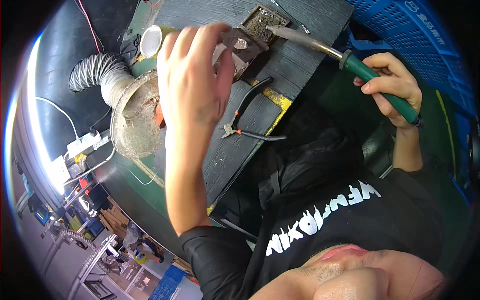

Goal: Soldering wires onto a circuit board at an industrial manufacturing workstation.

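My right hand [392, 90] is closed around the green handle of a soldering iron [362, 67]. Its grey tip points left and reaches the small square tray [262, 24] of dark, crumbly residue. This tray adjoins a dark metal soldering iron stand [242, 47] on the bench. My left hand [195, 75] is at the stand's left side, fingers bent over it and thumb against its near side; part of the grip is hidden behind the hand. Nearer to me lie wire cutters [240, 117] with black handles, their jaws toward the left.
A fume hood [132, 120] on a ribbed duct [102, 72] stands left of my left hand. Behind that hand is a pale roll [152, 41]. The dark bench [222, 165] has a yellow-marked edge. Blue crates [420, 40] stand at right; a power strip [85, 143] is at left.
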